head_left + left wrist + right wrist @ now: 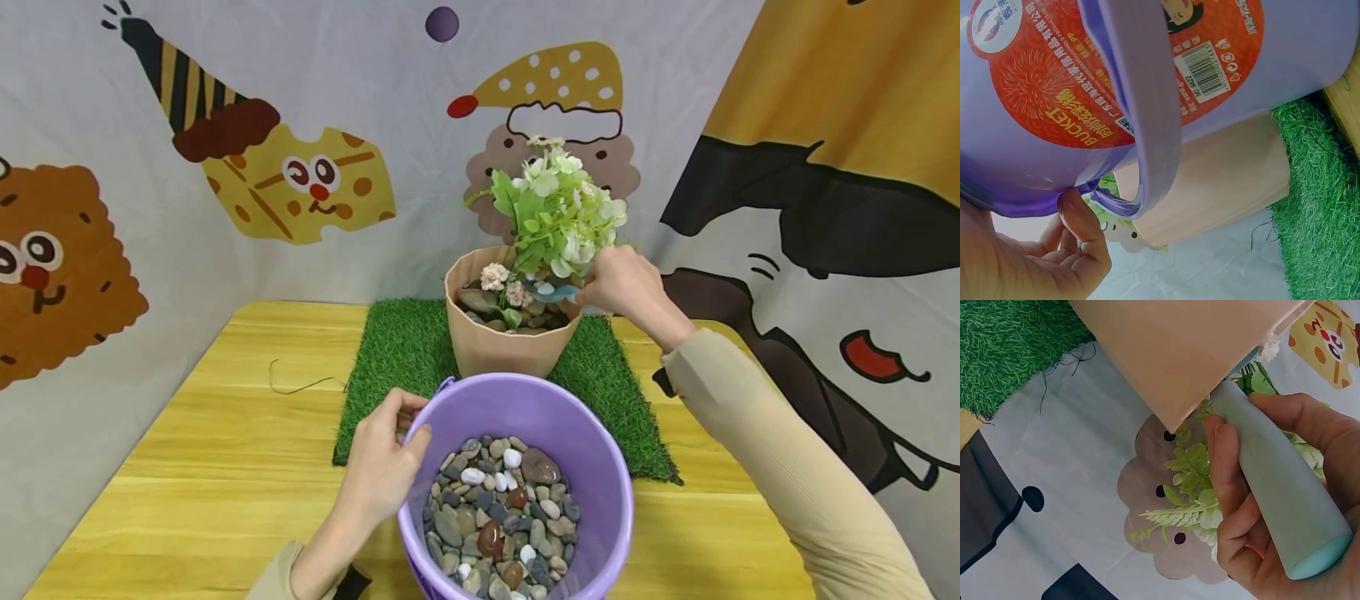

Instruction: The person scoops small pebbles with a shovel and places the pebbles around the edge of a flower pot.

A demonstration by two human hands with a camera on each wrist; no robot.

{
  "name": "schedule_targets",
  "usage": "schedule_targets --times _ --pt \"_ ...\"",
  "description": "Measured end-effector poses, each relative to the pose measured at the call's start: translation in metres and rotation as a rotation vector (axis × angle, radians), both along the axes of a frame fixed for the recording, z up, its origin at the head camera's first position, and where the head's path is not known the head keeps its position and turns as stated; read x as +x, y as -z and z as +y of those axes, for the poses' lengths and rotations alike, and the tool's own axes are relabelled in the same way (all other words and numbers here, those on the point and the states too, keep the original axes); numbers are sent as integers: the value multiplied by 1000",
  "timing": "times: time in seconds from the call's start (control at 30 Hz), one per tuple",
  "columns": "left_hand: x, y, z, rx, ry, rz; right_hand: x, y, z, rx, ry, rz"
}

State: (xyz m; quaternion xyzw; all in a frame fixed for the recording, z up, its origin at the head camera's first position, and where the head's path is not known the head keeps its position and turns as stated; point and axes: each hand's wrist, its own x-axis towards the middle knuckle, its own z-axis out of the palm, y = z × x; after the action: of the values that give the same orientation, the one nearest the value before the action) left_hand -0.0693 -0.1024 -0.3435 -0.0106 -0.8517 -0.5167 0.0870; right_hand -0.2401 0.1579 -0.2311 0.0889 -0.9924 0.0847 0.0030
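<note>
My left hand [381, 457] grips the rim of a purple bucket [603, 467], which holds stones [502, 517] in grey, brown and white. In the left wrist view the thumb and fingers pinch the bucket's edge beside its handle [1160, 125]. Over a peach flowerpot [510, 354] reaches my right hand [628, 287], holding a small garden trowel with a pale grey-green handle [1285, 494]. Its blue scoop [557, 294] is inside the pot's mouth with whitish stones at it, partly hidden by leaves. White-green flowers [562, 208] and small pink flowers [495, 277] stand among stones in the pot.
The pot stands on a green turf mat [408, 342] on a yellow wooden table [187, 467]. A thin dark thread [303, 387] lies left of the mat. Behind hangs a cloth [337, 67] printed with cartoon figures.
</note>
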Motion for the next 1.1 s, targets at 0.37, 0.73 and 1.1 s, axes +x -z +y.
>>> schedule_targets --times 0.37,0.73,1.1 --pt "0 0 0 1 -15 -29 -12 -10 -8 39 35 -85" --pt "1 0 0 8 -5 -18 -16 -19 -12 62 26 -126" --pt "0 3 2 -3 -19 -5 -26 -32 -19 216 47 -181"
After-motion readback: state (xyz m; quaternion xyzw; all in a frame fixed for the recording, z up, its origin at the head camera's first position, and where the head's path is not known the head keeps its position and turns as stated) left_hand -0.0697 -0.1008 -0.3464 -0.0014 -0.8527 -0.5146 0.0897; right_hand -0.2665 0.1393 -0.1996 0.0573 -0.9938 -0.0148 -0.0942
